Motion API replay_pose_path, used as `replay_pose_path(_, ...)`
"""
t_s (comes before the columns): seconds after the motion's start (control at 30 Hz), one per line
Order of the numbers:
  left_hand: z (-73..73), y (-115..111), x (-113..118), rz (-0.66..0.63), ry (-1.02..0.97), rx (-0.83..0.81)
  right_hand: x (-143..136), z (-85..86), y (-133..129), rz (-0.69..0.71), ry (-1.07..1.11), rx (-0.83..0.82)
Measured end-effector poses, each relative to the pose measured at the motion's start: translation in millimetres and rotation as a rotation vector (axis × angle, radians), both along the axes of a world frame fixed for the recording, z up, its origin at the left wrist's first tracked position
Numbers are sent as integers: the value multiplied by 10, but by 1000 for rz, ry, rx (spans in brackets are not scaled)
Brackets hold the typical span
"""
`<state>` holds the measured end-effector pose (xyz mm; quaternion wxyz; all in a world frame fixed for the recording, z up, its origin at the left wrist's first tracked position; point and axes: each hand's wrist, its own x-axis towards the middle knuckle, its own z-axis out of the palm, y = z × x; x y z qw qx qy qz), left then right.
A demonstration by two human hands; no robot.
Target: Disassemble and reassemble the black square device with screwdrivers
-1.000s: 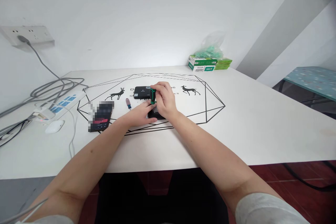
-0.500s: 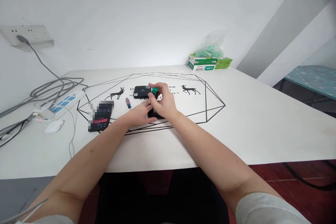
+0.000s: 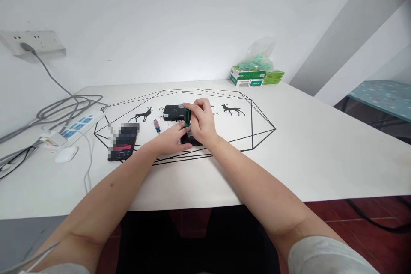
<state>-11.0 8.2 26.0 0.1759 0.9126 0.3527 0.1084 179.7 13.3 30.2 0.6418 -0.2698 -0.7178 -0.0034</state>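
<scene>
My right hand (image 3: 204,125) has its fingers closed on a green and black screwdriver (image 3: 187,116), held nearly upright. Its lower end points down at a flat black box-like device (image 3: 192,139), though the tip itself is hidden. With fingers at the upper side and thumb by the near edge, my left hand (image 3: 170,138) grips that device from the left. Just behind lies a second flat black device (image 3: 172,112) bearing small labels. Left of my fingers rests a smaller screwdriver (image 3: 156,126) with a reddish and blue handle.
On the left are a partly pixelated phone (image 3: 126,142), a rounded white case (image 3: 67,154), a power strip (image 3: 80,126) and coiled grey cables (image 3: 64,105). Green and white boxes (image 3: 247,75) under a plastic bag (image 3: 258,58) stand at the back right of the white table (image 3: 308,150).
The fingers of my right hand have shifted and turned around the screwdriver, whose handle now shows more of its length. My left hand and both black devices have stayed put.
</scene>
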Motion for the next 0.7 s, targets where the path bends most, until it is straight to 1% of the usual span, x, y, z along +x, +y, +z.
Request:
replay_pose_path(0.2, -11, 7, -15, -15, -4, 8, -1, 40, -46, -2, 36, -18)
replay_pose_path(0.4, -17, 3, -9, -41, -41, 10, -29, 39, -21, -52, 11, -39)
replay_pose_path(0.53, -16, 8, -8, -50, -35, 6, -43, 40, -21, -19, -22, -108)
replay_pose_path(0.7, -32, 14, -19, -48, -52, 20, -41, 8, -60, 19, -23, -157)
